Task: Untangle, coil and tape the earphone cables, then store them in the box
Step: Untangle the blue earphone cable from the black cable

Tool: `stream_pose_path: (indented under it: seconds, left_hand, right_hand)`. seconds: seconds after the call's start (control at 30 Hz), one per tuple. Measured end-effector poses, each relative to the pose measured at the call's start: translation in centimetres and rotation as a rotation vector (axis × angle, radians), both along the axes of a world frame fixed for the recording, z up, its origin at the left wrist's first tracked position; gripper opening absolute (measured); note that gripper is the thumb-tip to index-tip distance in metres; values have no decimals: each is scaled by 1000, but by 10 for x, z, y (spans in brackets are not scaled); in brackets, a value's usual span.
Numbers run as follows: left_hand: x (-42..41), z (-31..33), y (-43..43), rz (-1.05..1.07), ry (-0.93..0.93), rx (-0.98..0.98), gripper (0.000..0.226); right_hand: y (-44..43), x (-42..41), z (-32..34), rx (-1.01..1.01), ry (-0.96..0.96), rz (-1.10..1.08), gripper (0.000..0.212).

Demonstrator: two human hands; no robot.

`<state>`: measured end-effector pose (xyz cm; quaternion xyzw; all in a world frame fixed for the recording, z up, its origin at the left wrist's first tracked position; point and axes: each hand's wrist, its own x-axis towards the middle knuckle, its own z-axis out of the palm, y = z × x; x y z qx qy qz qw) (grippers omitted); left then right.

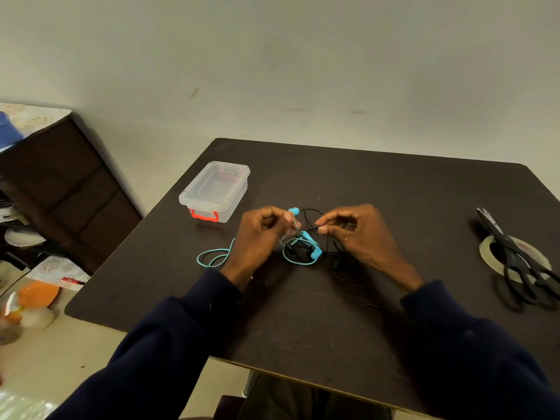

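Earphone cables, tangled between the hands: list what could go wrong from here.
1. The left hand pinches the blue cable, the right hand the black cable; pulling apart may tighten the knot.
2. The tape roll lies under the scissors, far right; a coil may spring open during the reach.
3. The box is lidded; opening it needs a free hand.
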<state>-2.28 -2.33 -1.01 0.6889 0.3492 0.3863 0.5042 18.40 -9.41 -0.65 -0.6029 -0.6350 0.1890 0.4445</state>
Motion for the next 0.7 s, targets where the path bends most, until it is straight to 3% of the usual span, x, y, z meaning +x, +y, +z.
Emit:
stream_pose_path:
  seconds: [0.13,0.3,0.4,0.53,0.7]
  left_hand:
    - [-11,7,11,33,-257,-344,30]
    - [-21,4,14,125,-329,-383,34]
    - [-23,0,18,239,-256,-371,27]
    - [-26,3,19,229,-55,-296,17]
    - [-30,-5,23,310,296,5,15]
  right_hand:
    - [-2,9,3,18,-53,-115,7]
    - [-4,15,3,-41,-143,-149,12]
    - [-4,14,0,-99,-201,-142,15]
    - [-1,12,-2,-122,-235,-170,17]
    - [-2,10,2,-162,-252,-163,15]
